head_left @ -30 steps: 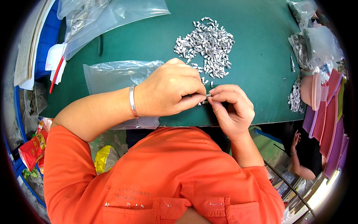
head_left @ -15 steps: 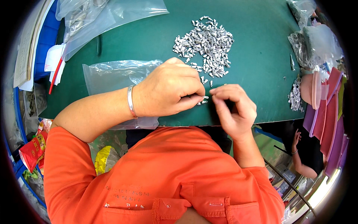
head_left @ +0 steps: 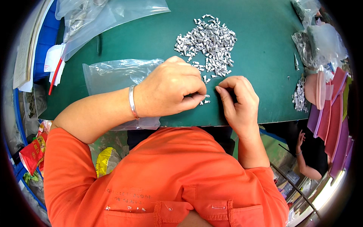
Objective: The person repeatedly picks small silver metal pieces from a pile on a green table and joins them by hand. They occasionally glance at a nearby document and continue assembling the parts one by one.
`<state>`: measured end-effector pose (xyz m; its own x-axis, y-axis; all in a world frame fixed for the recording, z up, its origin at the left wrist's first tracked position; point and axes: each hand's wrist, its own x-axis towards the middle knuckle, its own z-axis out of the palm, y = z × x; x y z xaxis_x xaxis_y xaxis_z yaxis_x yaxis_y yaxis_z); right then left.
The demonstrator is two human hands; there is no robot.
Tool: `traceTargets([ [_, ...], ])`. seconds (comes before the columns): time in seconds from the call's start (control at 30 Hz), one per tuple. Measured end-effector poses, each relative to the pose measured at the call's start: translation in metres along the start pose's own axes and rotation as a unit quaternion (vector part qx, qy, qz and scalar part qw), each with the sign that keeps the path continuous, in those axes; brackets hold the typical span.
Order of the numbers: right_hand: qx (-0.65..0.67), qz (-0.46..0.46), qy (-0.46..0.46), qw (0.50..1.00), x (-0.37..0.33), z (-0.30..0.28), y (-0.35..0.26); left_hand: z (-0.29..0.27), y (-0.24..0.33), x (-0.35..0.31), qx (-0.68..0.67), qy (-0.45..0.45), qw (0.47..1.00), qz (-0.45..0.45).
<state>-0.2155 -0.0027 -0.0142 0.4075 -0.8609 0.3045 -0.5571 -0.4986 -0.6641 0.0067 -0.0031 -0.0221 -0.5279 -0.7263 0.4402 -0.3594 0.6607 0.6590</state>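
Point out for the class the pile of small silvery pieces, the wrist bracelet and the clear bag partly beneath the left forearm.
Pile of small silvery pieces point(head_left: 213, 42): head view, middle of the heap.
Bracelet point(head_left: 132, 102): head view, middle of its band.
Clear bag point(head_left: 111, 77): head view, upper part of its sheet.

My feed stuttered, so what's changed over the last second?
The right hand has come off the small metal piece and moved away, rightward and forward. The left hand still pinches that piece; the large pile and clear bag look unmoved.
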Motion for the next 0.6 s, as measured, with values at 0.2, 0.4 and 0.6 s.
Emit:
traceTargets([
  [0.2, 0.196, 0.080, 0.002, 0.977, -0.009, -0.001, -0.008, 0.000, 0.000, 0.000, -0.002, 0.004, 1.000, 0.000],
  [0.4, 0.392, 0.122, 0.021, 0.911, -0.016, 0.006, -0.014, -0.001, 0.001, 0.001, -0.012, 0.003, 1.000, 0.008],
  [0.6, 0.388, 0.114, 0.043, 0.914, -0.019, 0.010, -0.013, -0.001, 0.001, 0.002, -0.025, 0.017, 0.999, 0.017],
])
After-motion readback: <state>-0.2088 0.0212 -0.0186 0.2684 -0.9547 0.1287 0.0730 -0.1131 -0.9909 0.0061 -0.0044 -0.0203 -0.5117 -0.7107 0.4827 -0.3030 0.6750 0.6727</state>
